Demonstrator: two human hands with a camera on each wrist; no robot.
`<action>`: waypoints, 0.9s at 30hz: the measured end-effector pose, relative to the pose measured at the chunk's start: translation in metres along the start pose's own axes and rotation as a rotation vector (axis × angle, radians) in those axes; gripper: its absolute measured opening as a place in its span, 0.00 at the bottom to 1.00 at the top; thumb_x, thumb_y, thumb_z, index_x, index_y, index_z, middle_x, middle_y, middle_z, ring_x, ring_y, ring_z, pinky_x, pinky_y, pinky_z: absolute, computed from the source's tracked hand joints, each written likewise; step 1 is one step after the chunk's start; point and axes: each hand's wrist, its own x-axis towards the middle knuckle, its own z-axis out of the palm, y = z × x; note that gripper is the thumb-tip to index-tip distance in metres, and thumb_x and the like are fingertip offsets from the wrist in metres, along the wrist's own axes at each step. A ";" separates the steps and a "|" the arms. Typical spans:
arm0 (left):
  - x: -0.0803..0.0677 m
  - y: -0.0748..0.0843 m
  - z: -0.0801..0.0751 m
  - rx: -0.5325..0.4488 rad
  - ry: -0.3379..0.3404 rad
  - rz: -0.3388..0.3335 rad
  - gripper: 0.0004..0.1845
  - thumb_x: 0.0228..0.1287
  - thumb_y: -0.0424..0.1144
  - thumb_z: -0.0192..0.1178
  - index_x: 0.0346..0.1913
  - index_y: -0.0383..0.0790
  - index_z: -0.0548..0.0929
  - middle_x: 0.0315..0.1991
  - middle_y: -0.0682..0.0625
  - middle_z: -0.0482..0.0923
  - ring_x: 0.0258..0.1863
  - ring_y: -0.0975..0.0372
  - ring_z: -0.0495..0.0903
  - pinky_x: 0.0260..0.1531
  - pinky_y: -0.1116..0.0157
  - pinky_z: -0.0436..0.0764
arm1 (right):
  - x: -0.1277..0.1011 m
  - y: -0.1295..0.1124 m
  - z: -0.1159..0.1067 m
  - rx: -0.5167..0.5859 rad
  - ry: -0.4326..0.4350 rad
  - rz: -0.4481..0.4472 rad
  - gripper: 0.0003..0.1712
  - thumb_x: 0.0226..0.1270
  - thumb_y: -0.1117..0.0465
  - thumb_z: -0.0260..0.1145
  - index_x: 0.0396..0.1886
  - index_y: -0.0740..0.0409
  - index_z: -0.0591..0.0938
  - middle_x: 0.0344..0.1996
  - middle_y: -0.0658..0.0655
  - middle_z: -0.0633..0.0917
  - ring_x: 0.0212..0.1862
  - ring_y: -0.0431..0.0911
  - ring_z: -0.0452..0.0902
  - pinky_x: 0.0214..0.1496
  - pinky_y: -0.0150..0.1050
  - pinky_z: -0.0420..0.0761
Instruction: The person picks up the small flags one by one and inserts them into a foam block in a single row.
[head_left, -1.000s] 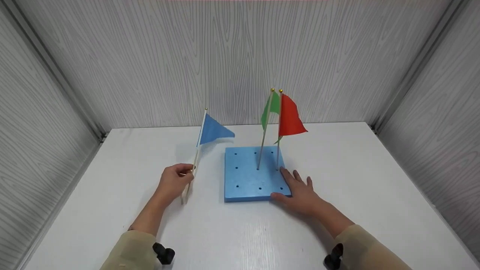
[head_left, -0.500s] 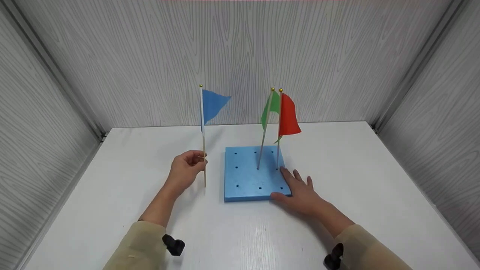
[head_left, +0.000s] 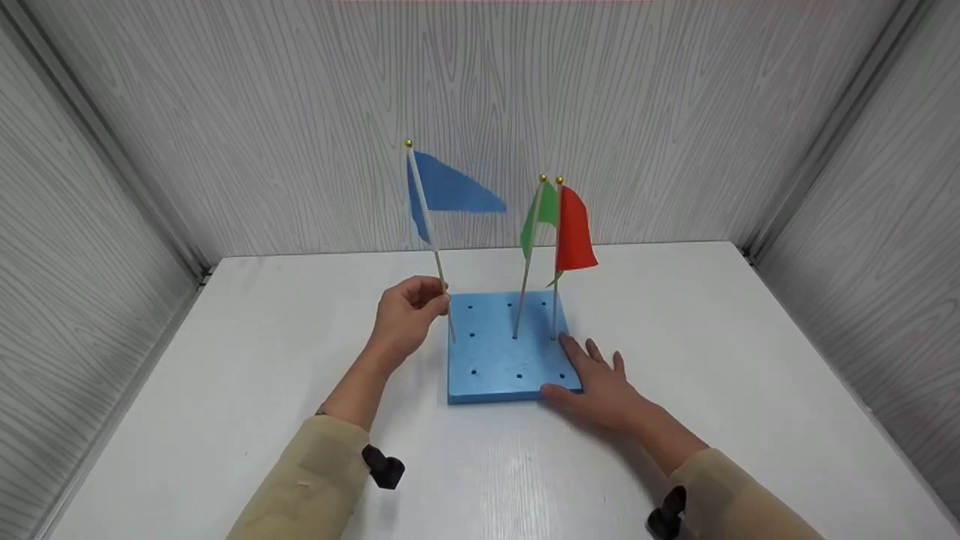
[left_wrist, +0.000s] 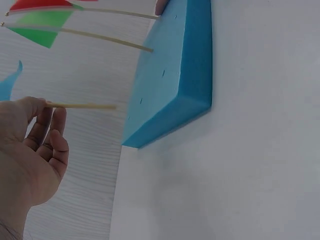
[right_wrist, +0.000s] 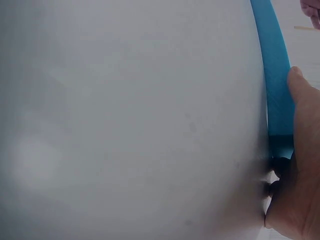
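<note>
While the right hand (head_left: 600, 386) is lying flat, fingers spread, steadying the square blue foam block (head_left: 502, 352), the left hand (head_left: 405, 315) is pinching the blue pennant's thin wooden stick (head_left: 442, 281) at its edge.

The right hand (right_wrist: 300, 165) fills the lower right corner of the right wrist view, its thumb lying up along the edge of the blue foam block (right_wrist: 272, 75), which shows only as a narrow blue strip running from the top of the frame down to the hand. To the left of hand and block spreads the white table (right_wrist: 125, 120), pale and blurred. Beyond the block, above the hand in the top right corner, sits a sliver of what seems to be the left hand (right_wrist: 312, 10) with a thin wooden stick (right_wrist: 305, 28) just beneath it, too cropped to tell more.
</note>
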 end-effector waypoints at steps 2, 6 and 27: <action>0.002 0.000 0.005 -0.002 0.004 0.003 0.08 0.76 0.32 0.64 0.53 0.40 0.87 0.46 0.45 0.85 0.47 0.54 0.84 0.55 0.60 0.85 | 0.000 0.000 0.000 0.004 -0.001 0.000 0.64 0.65 0.18 0.57 0.89 0.45 0.48 0.85 0.56 0.55 0.86 0.61 0.39 0.79 0.70 0.27; 0.006 -0.002 0.013 0.010 0.008 -0.005 0.08 0.76 0.32 0.64 0.53 0.42 0.87 0.46 0.47 0.85 0.47 0.56 0.84 0.54 0.63 0.85 | 0.000 -0.001 0.001 0.002 0.000 -0.001 0.63 0.66 0.19 0.57 0.89 0.45 0.48 0.85 0.56 0.55 0.86 0.61 0.39 0.79 0.70 0.28; 0.015 -0.013 0.037 0.113 0.034 -0.004 0.08 0.76 0.33 0.65 0.52 0.43 0.89 0.46 0.50 0.86 0.47 0.58 0.84 0.52 0.62 0.84 | -0.001 -0.002 0.000 0.000 0.016 -0.013 0.63 0.66 0.19 0.58 0.89 0.47 0.50 0.85 0.56 0.55 0.85 0.63 0.40 0.79 0.71 0.29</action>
